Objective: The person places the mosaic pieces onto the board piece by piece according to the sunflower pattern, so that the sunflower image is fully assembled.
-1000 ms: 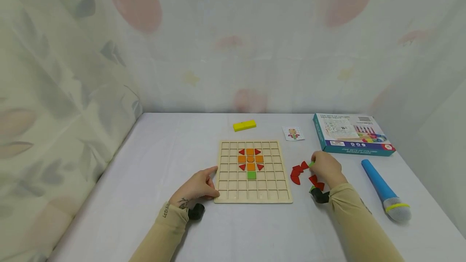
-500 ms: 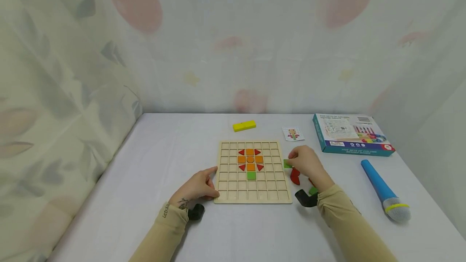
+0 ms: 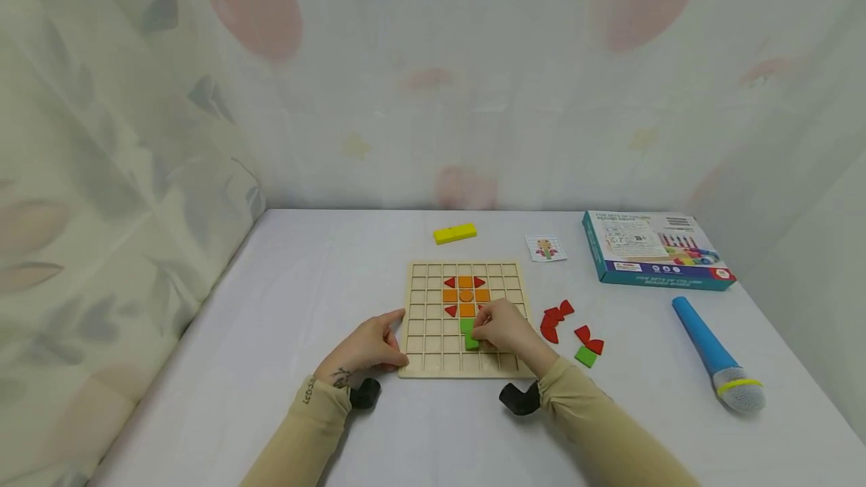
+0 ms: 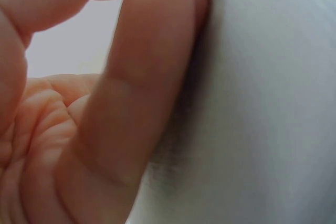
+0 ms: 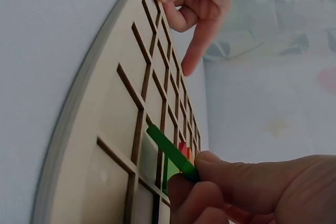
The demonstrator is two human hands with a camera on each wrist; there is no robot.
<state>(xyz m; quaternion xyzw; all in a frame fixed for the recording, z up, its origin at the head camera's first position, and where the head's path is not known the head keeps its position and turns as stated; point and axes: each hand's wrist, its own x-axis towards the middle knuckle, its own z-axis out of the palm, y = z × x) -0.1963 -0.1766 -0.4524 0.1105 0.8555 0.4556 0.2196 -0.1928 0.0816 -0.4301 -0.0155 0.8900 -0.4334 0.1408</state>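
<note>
My right hand (image 3: 504, 325) pinches a green square tile (image 3: 470, 343) between thumb and fingertips, over the gridded wooden board (image 3: 422, 364). In the right wrist view this tile (image 5: 169, 149) is tilted, one edge close over a cell. Another green square (image 3: 467, 325) lies in the cell just above it. Orange tiles (image 3: 467, 310) form a cross higher up, with red triangles (image 3: 449, 282) at its corners; my hand partly hides one. Along the board's left edge my left hand (image 3: 365, 344) rests its thumb and extended index finger, spread apart.
Right of the board lie loose red pieces (image 3: 549, 334) and a green square (image 3: 585, 356). A pattern card (image 3: 545, 249), a yellow block (image 3: 455, 233) and a box (image 3: 656, 250) are farther back. A blue toy microphone (image 3: 707, 337) lies at the right.
My right hand has picked up a green square from the loose pieces and carried it left over the board, below the placed green square. The left hand has not moved.
</note>
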